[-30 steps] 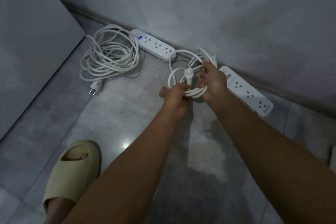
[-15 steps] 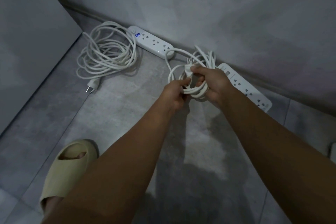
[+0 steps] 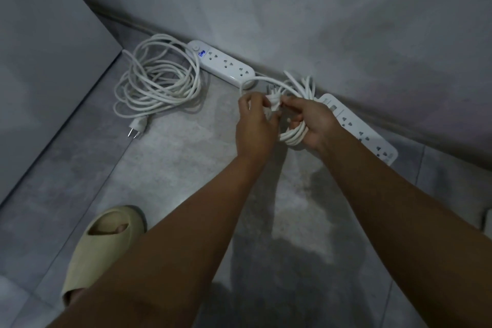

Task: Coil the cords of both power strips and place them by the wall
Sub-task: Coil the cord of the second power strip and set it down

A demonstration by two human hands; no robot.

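Two white power strips lie along the base of the wall. The left strip [image 3: 225, 62] has a loose coil of white cord [image 3: 159, 77] beside it, its plug [image 3: 138, 126] on the floor. The right strip [image 3: 364, 130] lies partly behind my right wrist. Its cord [image 3: 292, 136] is gathered in a small bundle that my right hand [image 3: 311, 120] grips. My left hand [image 3: 255, 122] pinches the plug end [image 3: 274, 101] of that cord, close against the right hand's fingertips. One loop arcs up over both hands.
Grey tiled floor [image 3: 173, 173] meets the wall [image 3: 292, 21] at the back, and a grey panel [image 3: 40, 74] stands at the left. My foot in a beige slipper [image 3: 98, 250] is at the lower left. A pale object [image 3: 487, 221] shows at the right edge.
Both hands have lifted slightly toward the wall with the bundle. The plug end has swung up between my fingertips, and the left hand has shifted from the bundle's bottom to the plug.
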